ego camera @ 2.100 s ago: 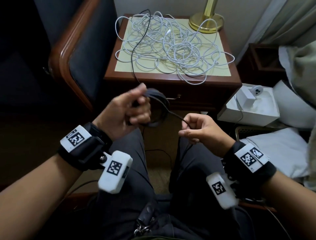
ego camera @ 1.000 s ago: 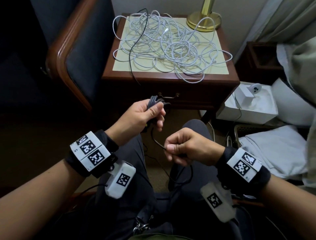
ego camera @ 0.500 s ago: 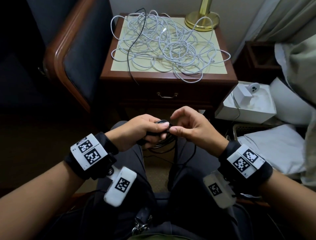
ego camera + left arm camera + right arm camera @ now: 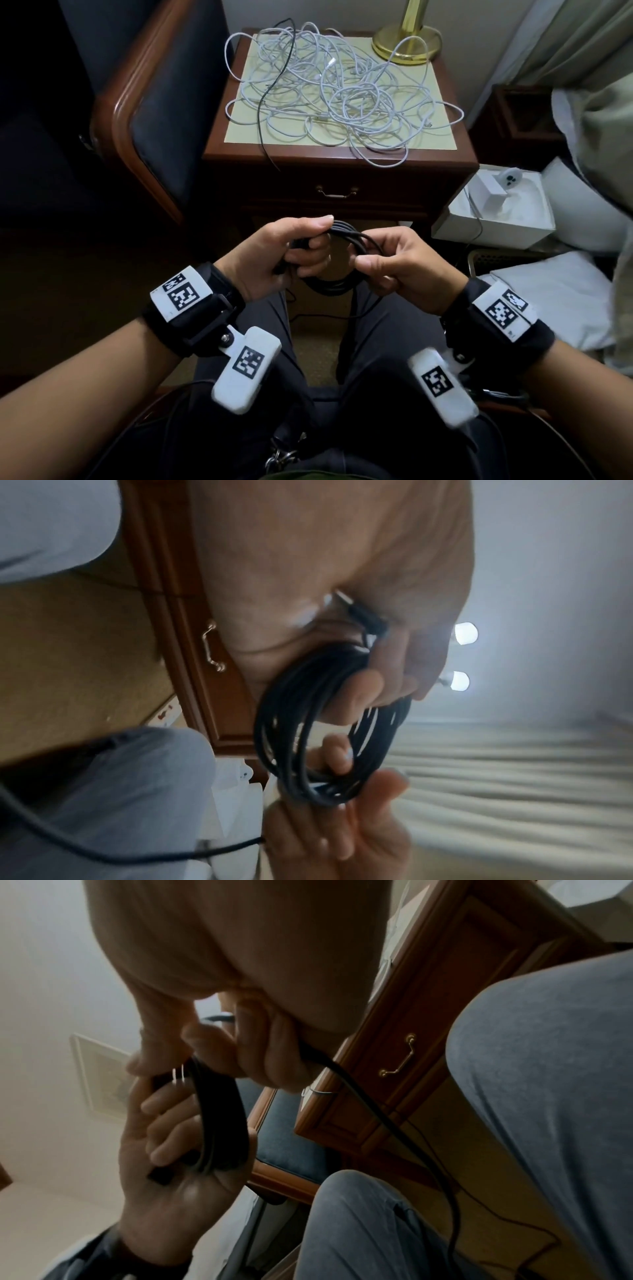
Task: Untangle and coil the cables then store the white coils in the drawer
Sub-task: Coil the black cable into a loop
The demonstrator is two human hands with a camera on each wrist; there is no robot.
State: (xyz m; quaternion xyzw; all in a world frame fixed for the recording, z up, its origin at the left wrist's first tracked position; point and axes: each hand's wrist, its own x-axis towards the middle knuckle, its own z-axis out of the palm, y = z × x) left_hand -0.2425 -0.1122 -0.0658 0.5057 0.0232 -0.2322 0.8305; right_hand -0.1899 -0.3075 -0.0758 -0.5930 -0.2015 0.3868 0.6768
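Armchair: dark blue upholstery in a curved, polished red-brown wood frame, left of the nightstand.
Nightstand: dark reddish wood, square top with a raised rim; it serves as the bench for the cables.
Mat: pale yellow-green, flat and rectangular, covering most of the bench top.
Drawer: front panel of the same wood, closed, with a small curved brass handle at its middle.
White cables: thin, smooth and round, heaped in a loose tangle of many loops on the mat; a few loops hang over the front edge.
White box: open cardboard tray on the floor to the right of the nightstand, with a small white block-shaped charger inside.
Lamp base: shiny brass, round and domed, at the back right corner of the bench.
Black cable: one thin strand running through the white tangle and down over the front edge.
Black coil: several round turns of matte black cable, held above the lap between both hands; a loose tail drops toward the floor.
Left hand: fingers curled round the left side of the black coil, thumb pressing on top.
Right hand: thumb and fingers pinching the right side of the black coil.
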